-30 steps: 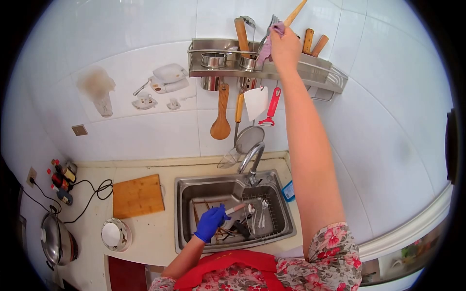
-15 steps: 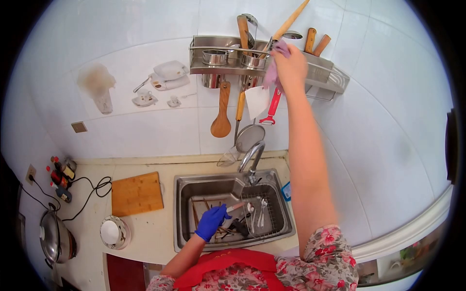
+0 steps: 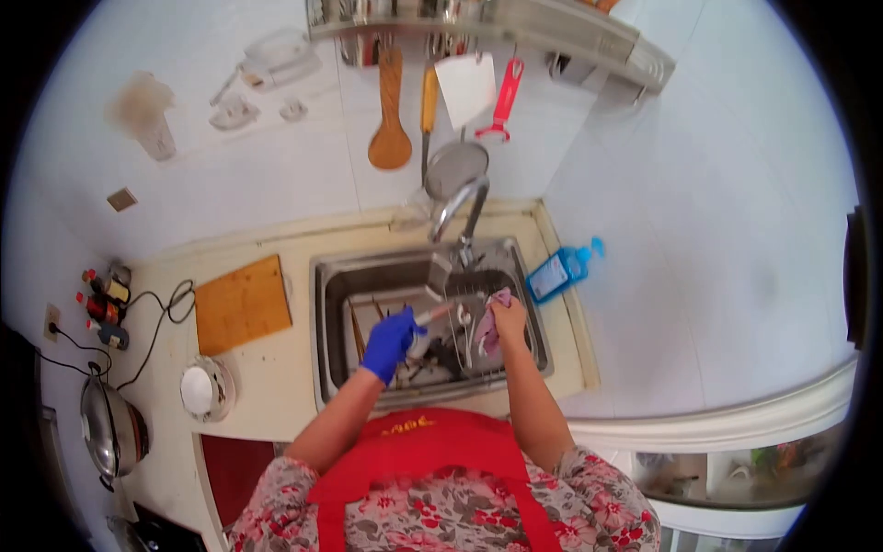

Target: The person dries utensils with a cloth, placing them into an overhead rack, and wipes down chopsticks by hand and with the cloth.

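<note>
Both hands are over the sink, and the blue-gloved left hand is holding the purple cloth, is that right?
Not quite: in the head view, the bare right hand holds the purple cloth, not the blue-gloved left hand. Both are over the sink.

I read remotely: glove (image 3: 390, 344), blue; cloth (image 3: 493, 326), mauve; handle (image 3: 438, 314), pinkish; apron (image 3: 432, 453), red with yellow lettering (image 3: 407, 426); sleeves (image 3: 600, 497), floral in red and grey; bottle (image 3: 557, 275), blue; peeler (image 3: 507, 90), red; cutting board (image 3: 241, 306), orange-brown; tap (image 3: 475, 208), silver.
</note>
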Motion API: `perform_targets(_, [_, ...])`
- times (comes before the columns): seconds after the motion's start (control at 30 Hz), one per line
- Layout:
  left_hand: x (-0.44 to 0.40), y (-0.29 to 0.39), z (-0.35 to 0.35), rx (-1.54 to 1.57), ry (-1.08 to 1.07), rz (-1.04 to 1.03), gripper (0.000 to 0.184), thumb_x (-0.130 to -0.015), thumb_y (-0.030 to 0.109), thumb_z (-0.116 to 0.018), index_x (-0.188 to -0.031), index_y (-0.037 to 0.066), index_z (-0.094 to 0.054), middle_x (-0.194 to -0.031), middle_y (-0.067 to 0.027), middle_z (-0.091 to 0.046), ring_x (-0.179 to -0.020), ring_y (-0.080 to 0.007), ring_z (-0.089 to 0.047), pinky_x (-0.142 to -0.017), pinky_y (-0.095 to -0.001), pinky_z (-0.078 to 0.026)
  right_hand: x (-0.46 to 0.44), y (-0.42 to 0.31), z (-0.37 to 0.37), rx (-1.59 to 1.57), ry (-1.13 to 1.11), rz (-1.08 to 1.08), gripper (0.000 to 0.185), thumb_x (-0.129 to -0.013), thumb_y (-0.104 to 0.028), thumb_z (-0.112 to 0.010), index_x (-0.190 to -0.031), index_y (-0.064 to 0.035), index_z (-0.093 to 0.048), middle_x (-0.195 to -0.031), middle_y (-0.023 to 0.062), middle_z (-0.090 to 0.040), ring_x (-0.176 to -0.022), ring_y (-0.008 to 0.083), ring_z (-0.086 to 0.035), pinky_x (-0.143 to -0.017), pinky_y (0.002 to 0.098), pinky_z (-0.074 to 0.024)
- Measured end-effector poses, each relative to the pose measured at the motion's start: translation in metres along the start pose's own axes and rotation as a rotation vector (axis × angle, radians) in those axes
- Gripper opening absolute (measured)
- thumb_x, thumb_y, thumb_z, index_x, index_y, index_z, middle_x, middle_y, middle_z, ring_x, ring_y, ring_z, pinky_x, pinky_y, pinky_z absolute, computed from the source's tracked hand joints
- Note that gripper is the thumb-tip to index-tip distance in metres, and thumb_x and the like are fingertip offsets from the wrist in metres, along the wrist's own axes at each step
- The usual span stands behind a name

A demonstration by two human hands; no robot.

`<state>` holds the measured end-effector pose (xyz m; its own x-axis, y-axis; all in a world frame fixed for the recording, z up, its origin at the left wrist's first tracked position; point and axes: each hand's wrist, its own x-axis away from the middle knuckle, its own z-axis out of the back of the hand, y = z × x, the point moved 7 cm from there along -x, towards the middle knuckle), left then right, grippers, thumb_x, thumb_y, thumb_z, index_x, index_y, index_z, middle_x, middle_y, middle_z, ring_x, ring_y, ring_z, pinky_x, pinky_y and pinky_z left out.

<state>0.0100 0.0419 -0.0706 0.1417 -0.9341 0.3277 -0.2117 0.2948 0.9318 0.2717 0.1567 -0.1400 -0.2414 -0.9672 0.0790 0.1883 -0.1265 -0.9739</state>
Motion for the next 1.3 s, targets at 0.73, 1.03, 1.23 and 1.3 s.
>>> perform_targets(0.73, [-0.023,-0.029,0.015,0.052,0.154,0.216,0.038,-0.089,0.036,-0.047,-0.073,0.004,-0.06,-0.051,0.0029,-0.042,-0.042,-0.0058,-0.035,-0.039,-0.0199,-0.025,0.013,0.167,-0.048,1.094,-0.335,-0.314,0.022,-0.076,-0.017,-0.056,-0.091,-0.0039,-0.064,-0.095,0.0183,-0.061,-0.089,0.0329,-0.06,-0.076,0.0395,-0.0482])
perform_targets(1.03, [-0.034,-0.037,0.014,0.058,0.169,0.218,0.038,-0.088,0.037,-0.049,-0.076,0.004,-0.062,-0.051,0.0035,-0.039,-0.041,-0.0054,-0.031,-0.038,-0.0202,-0.023,0.012,0.152,-0.044,1.035,-0.312,-0.317,0.025,-0.073,-0.024,-0.06,-0.087,-0.0032,-0.064,-0.092,0.0192,-0.062,-0.088,0.0329,-0.06,-0.074,0.0387,-0.0486])
perform_targets(1.23, [-0.035,-0.035,0.007,0.014,0.102,0.148,0.033,-0.087,0.034,-0.05,-0.077,0.004,-0.061,-0.055,0.0021,-0.045,-0.045,-0.0057,-0.036,-0.042,-0.0199,-0.027,0.006,0.134,-0.029,0.888,-0.255,-0.232,0.029,-0.065,-0.024,-0.065,-0.082,-0.0003,-0.065,-0.082,0.0236,-0.062,-0.076,0.0347,-0.062,-0.067,0.0407,-0.0489])
perform_targets(1.3, [-0.033,-0.034,0.004,0.024,0.094,0.15,0.03,-0.087,0.03,-0.051,-0.078,0.004,-0.061,-0.059,0.001,-0.049,-0.049,-0.0056,-0.04,-0.044,-0.0201,-0.031,0.007,0.11,-0.021,0.81,-0.235,-0.218,0.03,-0.065,-0.024,-0.065,-0.082,0.0004,-0.065,-0.081,0.0253,-0.061,-0.074,0.0357,-0.062,-0.066,0.0423,-0.0485])
